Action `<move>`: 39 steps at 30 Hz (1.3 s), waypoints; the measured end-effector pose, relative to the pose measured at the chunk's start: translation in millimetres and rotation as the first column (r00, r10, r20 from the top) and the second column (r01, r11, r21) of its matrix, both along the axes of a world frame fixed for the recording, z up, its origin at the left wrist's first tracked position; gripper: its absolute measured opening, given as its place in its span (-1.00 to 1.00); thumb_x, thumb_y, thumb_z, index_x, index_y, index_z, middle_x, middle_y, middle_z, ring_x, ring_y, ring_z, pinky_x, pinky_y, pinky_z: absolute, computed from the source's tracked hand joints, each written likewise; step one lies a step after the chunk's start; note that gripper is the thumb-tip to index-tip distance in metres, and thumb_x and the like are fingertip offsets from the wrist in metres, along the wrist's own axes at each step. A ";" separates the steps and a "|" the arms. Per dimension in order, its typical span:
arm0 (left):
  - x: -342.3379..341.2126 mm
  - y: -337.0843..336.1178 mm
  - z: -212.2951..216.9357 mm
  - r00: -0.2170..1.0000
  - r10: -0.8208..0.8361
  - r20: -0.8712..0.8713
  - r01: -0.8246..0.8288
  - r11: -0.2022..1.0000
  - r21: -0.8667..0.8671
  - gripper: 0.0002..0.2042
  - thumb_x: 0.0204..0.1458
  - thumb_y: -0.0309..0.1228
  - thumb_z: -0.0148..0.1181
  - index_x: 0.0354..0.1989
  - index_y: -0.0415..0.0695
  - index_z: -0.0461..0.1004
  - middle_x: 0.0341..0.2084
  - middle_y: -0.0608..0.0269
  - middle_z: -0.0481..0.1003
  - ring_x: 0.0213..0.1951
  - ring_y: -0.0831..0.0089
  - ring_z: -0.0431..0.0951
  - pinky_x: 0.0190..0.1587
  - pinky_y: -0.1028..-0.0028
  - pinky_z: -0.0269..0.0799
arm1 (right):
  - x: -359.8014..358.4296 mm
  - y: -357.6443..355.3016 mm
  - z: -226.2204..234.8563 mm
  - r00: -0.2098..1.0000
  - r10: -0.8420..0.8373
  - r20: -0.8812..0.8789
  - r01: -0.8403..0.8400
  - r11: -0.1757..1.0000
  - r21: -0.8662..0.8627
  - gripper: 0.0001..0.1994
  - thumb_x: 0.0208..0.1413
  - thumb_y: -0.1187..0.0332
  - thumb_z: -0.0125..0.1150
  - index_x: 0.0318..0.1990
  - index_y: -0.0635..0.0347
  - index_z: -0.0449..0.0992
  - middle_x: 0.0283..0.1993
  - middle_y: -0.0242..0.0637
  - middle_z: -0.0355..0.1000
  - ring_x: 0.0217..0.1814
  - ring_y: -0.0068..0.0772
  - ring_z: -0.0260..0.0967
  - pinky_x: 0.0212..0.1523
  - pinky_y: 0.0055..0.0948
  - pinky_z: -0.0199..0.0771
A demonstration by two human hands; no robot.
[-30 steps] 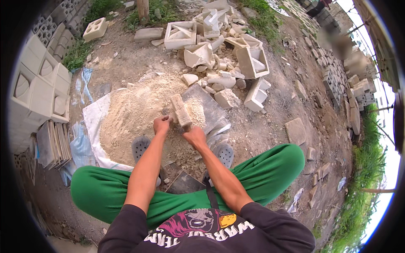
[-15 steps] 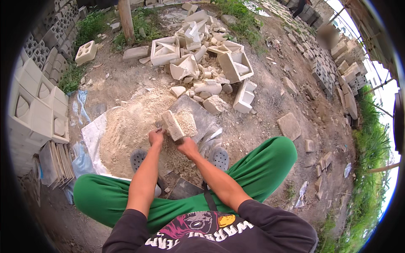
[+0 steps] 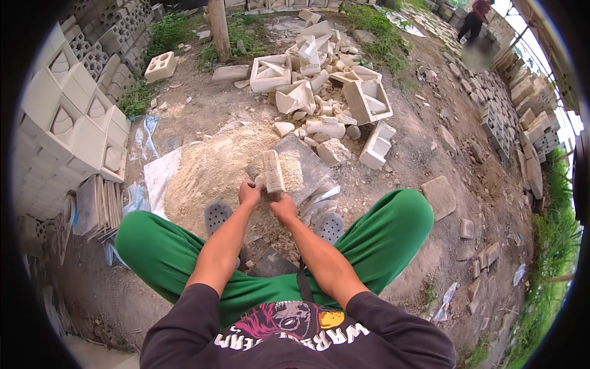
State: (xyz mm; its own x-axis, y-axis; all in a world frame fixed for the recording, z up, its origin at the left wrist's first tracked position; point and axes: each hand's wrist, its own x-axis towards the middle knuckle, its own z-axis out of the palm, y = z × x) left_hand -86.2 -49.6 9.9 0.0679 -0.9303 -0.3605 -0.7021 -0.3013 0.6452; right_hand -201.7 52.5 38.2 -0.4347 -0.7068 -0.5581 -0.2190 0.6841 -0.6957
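A long, dusty, pale rectangular block (image 3: 273, 172) stands out in front of me, its near end in the closed fingers of my right hand (image 3: 284, 210). Whether it has a separate handle is hidden by that hand. Just to its left, my left hand (image 3: 250, 193) is closed around a small pale chunk (image 3: 260, 179), of which only the top shows. Beneath and beyond the block lies a flat grey slab (image 3: 313, 165) bearing a small heap of crushed pale grit (image 3: 293, 171). A larger mound of crumbly powder (image 3: 212, 167) spreads to the left on a white sheet (image 3: 161, 178).
Broken pale blocks (image 3: 326, 126) are piled beyond the slab. Stacked moulded blocks (image 3: 80, 117) rise on the left, above thin leaning boards (image 3: 106, 206). A wooden post (image 3: 219, 31) stands at the back. Far right, a person (image 3: 473, 21) stands near rows of blocks.
The view has turned left, so the scene sits farther right. The block has swung more upright, and my left hand has come closer to its side.
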 end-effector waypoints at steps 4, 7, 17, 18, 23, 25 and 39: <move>-1.8 5.8 5.3 0.996 0.026 -0.087 -0.032 0.996 -0.077 -0.55 -0.11 -0.23 0.46 -0.10 -0.23 0.52 -0.21 0.04 0.60 -0.15 0.22 0.61 -0.06 0.32 0.49 | 1.9 -5.5 -1.2 0.993 -0.097 0.065 0.095 0.995 0.024 -0.48 -0.19 0.16 0.33 -0.06 0.32 0.57 -0.08 0.12 0.57 0.06 0.08 0.52 0.04 -0.09 0.51; -9.0 13.6 24.6 0.994 -0.038 -0.100 0.030 0.996 -0.080 -0.56 -0.06 -0.23 0.37 -0.05 -0.22 0.51 -0.14 -0.02 0.60 -0.13 0.17 0.62 -0.04 0.31 0.48 | -12.1 -16.5 4.4 0.984 -0.157 0.087 0.158 0.987 -0.002 -0.54 -0.21 0.16 0.34 -0.20 0.38 0.61 -0.19 0.13 0.59 -0.06 0.06 0.57 -0.05 -0.13 0.55; 9.0 67.6 3.0 0.959 0.163 -0.233 -0.180 0.982 -0.054 -0.55 0.01 -0.18 0.31 -0.01 -0.22 0.43 -0.16 -0.01 0.57 -0.10 0.15 0.60 -0.02 0.27 0.46 | -60.7 -17.6 20.7 0.943 -0.332 -0.015 0.305 0.881 -0.362 -0.71 -0.17 0.25 0.37 -0.39 0.34 0.55 -0.57 -0.22 0.49 -0.63 -0.35 0.48 -0.57 -0.31 0.48; -13.0 69.9 11.4 0.957 0.121 -0.262 -0.138 0.989 -0.049 -0.56 0.01 -0.19 0.31 -0.02 -0.22 0.43 -0.16 -0.02 0.57 -0.10 0.15 0.60 -0.02 0.26 0.46 | -88.5 -14.9 5.3 0.906 -0.407 -0.117 0.346 0.871 -0.350 -0.70 -0.17 0.26 0.36 -0.40 0.36 0.54 -0.57 -0.20 0.49 -0.63 -0.34 0.48 -0.58 -0.31 0.48; -9.0 74.9 1.9 0.954 0.221 -0.204 -0.234 0.971 -0.041 -0.57 0.03 -0.22 0.27 0.00 -0.22 0.39 -0.15 -0.02 0.51 -0.06 0.09 0.53 0.01 0.22 0.43 | -77.6 17.8 -3.6 0.916 -0.401 -0.023 0.399 0.915 -0.066 -0.63 -0.18 0.22 0.34 -0.41 0.47 0.55 -0.50 -0.08 0.52 -0.56 -0.24 0.53 -0.44 -0.26 0.53; -14.4 65.2 3.5 0.947 0.226 -0.228 -0.242 0.969 -0.047 -0.58 0.04 -0.22 0.26 0.00 -0.22 0.39 -0.14 -0.02 0.50 -0.05 0.09 0.53 0.02 0.21 0.42 | -72.2 25.0 -6.6 0.928 -0.367 0.058 0.366 0.930 0.028 -0.59 -0.19 0.17 0.34 -0.42 0.50 0.59 -0.45 0.00 0.56 -0.52 -0.21 0.57 -0.34 -0.23 0.57; -8.4 33.3 13.4 0.913 0.204 -0.354 -0.265 0.955 -0.133 -0.66 0.02 -0.28 0.27 -0.07 -0.18 0.46 -0.22 0.08 0.53 -0.19 0.18 0.57 -0.11 0.24 0.48 | -33.2 -8.9 67.8 0.979 -0.198 0.039 0.202 0.951 -0.232 -0.80 -0.08 0.41 0.33 -0.51 0.41 0.51 -0.65 -0.29 0.43 -0.71 -0.40 0.40 -0.69 -0.40 0.35</move>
State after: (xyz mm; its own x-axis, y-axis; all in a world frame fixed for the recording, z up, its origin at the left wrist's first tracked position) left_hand -94.6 -16.4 23.3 0.1961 -0.9522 -0.2343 -0.3599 -0.2922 0.8861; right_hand -234.9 43.6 106.0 -0.5734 -0.7177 -0.3951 -0.0826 0.5305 -0.8436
